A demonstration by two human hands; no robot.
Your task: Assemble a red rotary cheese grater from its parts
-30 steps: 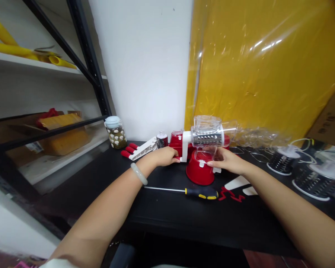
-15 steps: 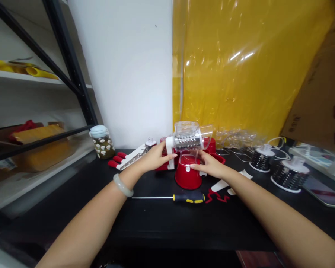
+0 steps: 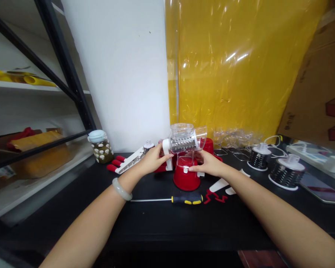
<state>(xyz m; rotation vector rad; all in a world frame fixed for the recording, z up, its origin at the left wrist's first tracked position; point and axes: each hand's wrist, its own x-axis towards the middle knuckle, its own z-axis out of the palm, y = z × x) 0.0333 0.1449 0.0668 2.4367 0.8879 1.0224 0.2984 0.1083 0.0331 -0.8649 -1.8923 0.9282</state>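
Observation:
A rotary grater with a red base and a clear top stands upright on the black table. Inside its clear housing lies a metal drum, with a white crank at its left end. My left hand grips the crank side, thumb in front and fingers partly hidden behind. Around the clear neck just above the red base, my right hand is closed, its thumb beside a small white clip. A screwdriver lies crosswise in front of the base.
White cranks with red handles and a dotted jar are at the left. Two grater drums stand at the right near a phone. Red strips and white pieces lie beside my right forearm.
The view has shifted slightly, moving the scene a little left in the picture. Both hands keep their hold on the grater, whose clear top looks slightly less tilted.

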